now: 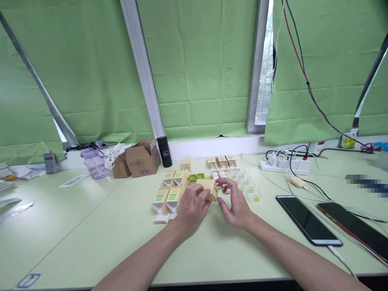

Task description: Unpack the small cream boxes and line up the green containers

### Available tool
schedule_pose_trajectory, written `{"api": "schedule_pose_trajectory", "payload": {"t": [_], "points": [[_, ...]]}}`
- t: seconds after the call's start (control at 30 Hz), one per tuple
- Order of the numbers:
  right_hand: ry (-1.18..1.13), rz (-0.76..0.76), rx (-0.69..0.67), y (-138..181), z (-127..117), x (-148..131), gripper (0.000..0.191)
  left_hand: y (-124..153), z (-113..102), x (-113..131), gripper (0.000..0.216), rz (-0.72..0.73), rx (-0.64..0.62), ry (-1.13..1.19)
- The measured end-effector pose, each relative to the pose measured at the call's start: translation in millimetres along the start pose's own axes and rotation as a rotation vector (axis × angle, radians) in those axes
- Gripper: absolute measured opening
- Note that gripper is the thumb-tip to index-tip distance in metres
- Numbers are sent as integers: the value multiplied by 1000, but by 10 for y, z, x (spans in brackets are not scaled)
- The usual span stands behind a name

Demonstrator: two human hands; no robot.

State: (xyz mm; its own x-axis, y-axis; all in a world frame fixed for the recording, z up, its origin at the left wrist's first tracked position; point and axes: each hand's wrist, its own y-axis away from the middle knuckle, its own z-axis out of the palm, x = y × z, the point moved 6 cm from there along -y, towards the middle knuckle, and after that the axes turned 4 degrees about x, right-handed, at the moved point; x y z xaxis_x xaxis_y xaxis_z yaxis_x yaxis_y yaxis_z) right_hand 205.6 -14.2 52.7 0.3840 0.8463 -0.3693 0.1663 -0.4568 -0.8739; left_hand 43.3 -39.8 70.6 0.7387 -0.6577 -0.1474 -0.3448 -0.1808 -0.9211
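My left hand [190,210] is closed around a small tan cardboard box [208,188] and holds it just above the pale green table [91,226]. My right hand [235,202] hovers beside the box's right end, fingers curled and apart, with nothing in them. Several open small boxes with green inserts [166,199] lie just left of my left hand. Behind my right hand sit several clear plastic trays with yellow pieces [247,186].
A black cylinder [164,151], brown cartons [142,161] and a purple water bottle [94,162] stand at the back. Two phones [307,220] lie on the right, cabled to a white power strip [285,163]. More small boxes [222,162] sit near the window sill.
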Motion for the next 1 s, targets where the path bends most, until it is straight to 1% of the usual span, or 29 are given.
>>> {"api": "schedule_pose_trajectory", "payload": {"t": [0.13,0.23,0.33,0.43,0.63,0.83,1.0], "points": [[41,-36,-19,12,37,-39,52,38,24,20,41,39,-24,-44],[65,-80,-17,20,60,-68,50,64,27,36,43,82,-7,-64],[91,-118,-16,35,81,-76,53,79,32,51,42,119,13,-100],[117,-128,-31,49,108,-60,57,86,62,54,38,131,-13,-128],[140,-125,-52,74,156,-9,59,91,122,39,33,102,-83,-122],[154,-96,-52,100,198,72,60,87,154,21,29,34,-157,-82],[156,-60,-50,105,210,104,62,115,178,-1,34,6,-191,-84]]}}
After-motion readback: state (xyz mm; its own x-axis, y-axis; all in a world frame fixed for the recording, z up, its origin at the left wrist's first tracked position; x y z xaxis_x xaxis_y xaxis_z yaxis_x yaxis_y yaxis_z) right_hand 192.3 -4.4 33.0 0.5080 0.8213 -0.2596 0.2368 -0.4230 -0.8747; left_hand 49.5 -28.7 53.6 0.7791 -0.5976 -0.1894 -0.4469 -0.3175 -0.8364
